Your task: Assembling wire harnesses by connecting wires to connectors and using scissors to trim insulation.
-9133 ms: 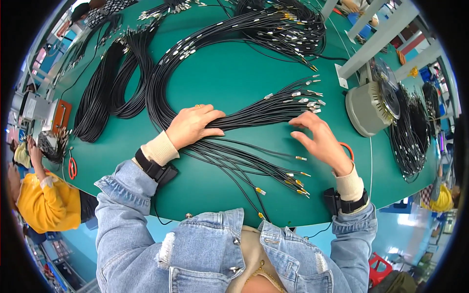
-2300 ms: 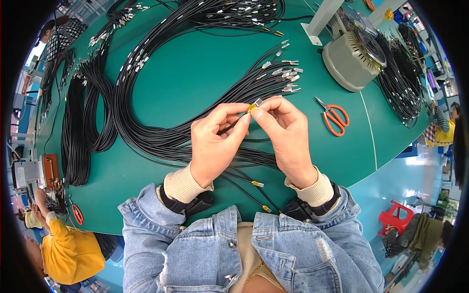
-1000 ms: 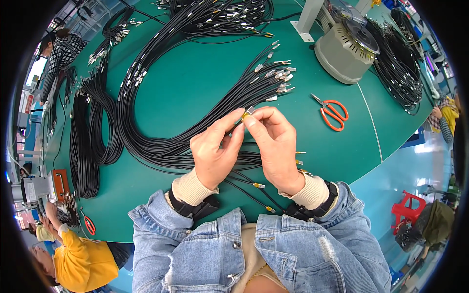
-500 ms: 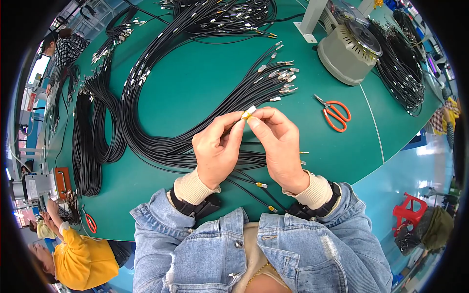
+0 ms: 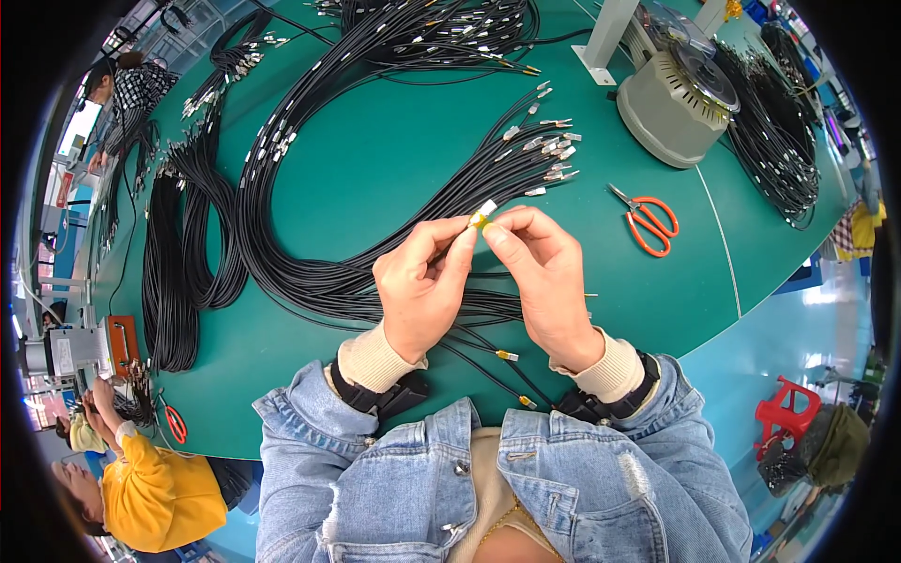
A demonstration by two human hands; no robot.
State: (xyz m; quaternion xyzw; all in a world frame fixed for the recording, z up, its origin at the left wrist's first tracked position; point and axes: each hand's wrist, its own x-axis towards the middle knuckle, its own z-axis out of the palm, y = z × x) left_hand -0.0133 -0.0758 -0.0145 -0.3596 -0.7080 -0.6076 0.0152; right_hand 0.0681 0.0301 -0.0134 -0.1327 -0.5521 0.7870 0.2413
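Note:
Just above the middle of the picture, my left hand [image 5: 422, 286] pinches a cable end [image 5: 482, 215] between thumb and forefinger. The end carries a white tag and a small yellow piece. My right hand [image 5: 547, 281] meets it from the other side, thumb and forefinger closed at the yellow part; my fingertips hide exactly what they grip. Under and behind my hands runs a thick bundle of black cables [image 5: 324, 274], whose white-tagged ends [image 5: 554, 150] fan out beyond. Two loose cable ends with yellow and white marks [image 5: 508, 356] lie between my wrists.
Orange-handled scissors [image 5: 649, 223] lie on the green table [image 5: 375, 159], right of my hands. A grey round machine [image 5: 671, 111] stands at the back right by a metal post. More black cable bundles [image 5: 174, 272] lie at left. A person in yellow [image 5: 164, 497] works at lower left; a red stool [image 5: 786, 413] stands at right.
My right hand has shifted slightly right, and a little more of the yellow piece shows between my fingertips. The whole view has moved slightly; the cables and scissors lie as before.

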